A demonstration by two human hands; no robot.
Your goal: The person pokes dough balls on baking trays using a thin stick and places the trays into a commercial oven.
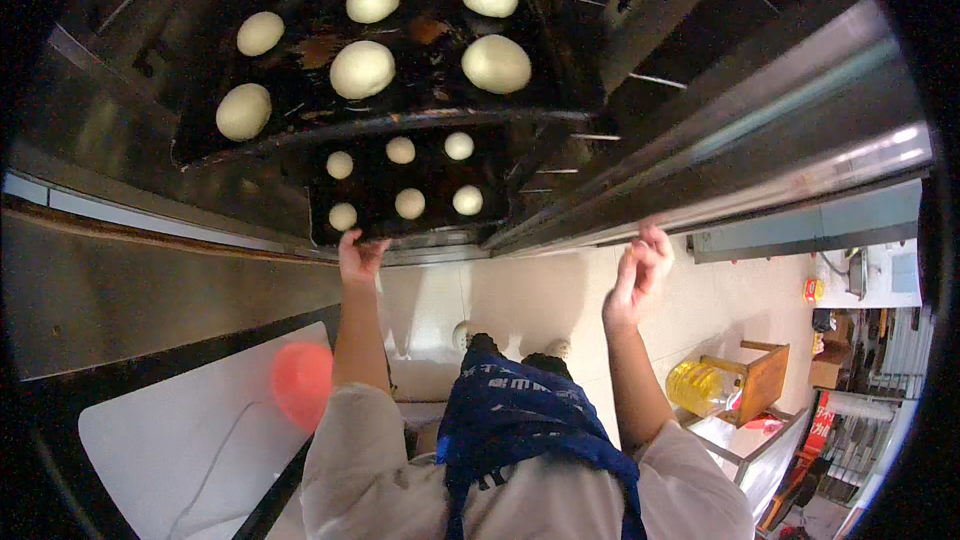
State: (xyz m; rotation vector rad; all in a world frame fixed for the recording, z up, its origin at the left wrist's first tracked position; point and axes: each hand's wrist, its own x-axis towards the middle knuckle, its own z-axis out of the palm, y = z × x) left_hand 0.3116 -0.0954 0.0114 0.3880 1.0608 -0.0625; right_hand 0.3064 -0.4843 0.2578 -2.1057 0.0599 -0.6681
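Observation:
A dark baking tray (pixel 440 232) sits low in a metal rack, with several round pale dough balls (pixel 409 203) on it. My left hand (pixel 361 257) is at the front left corner of this tray, its fingers closed on the rim beside one dough ball. Higher up and closer to me, a larger-looking dark tray (pixel 420 125) carries rows of pale dough balls (pixel 363 70). My right hand (pixel 640 275) is raised by the metal edge on the right, holding nothing, its fingers loosely bent and apart. Whether its fingertips touch that edge I cannot tell.
Metal side frame (pixel 780 150) of the rack runs along the right. At lower left is a white surface (pixel 190 430) with a red round object (pixel 302 385). On the right stand a large bottle of yellow liquid (pixel 703 387), a wooden stool (pixel 765 380) and shelving (pixel 890 370).

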